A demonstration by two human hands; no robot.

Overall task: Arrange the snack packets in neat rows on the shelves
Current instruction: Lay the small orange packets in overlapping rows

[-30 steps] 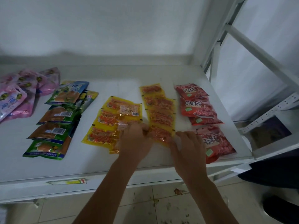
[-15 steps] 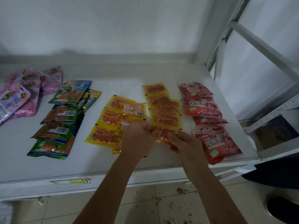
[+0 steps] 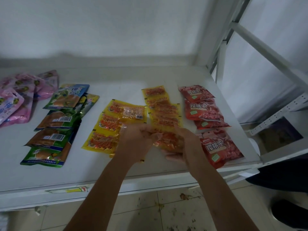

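Now both hands hold one yellow snack packet above the shelf's front edge.

Left hand (image 3: 136, 140) and right hand (image 3: 185, 145) each have their grip curled round the held yellow packet (image 3: 168, 140), one at each end, just at 6 o'clock of the overlapping yellow column (image 3: 162, 110). On the white shelf (image 3: 116, 80), red packets (image 3: 206, 114) lie at 3 o'clock of that column, a second yellow group (image 3: 113, 124) at 9 o'clock, then green packets (image 3: 55, 124), with pink packets (image 3: 21, 95) farthest toward 9 o'clock.
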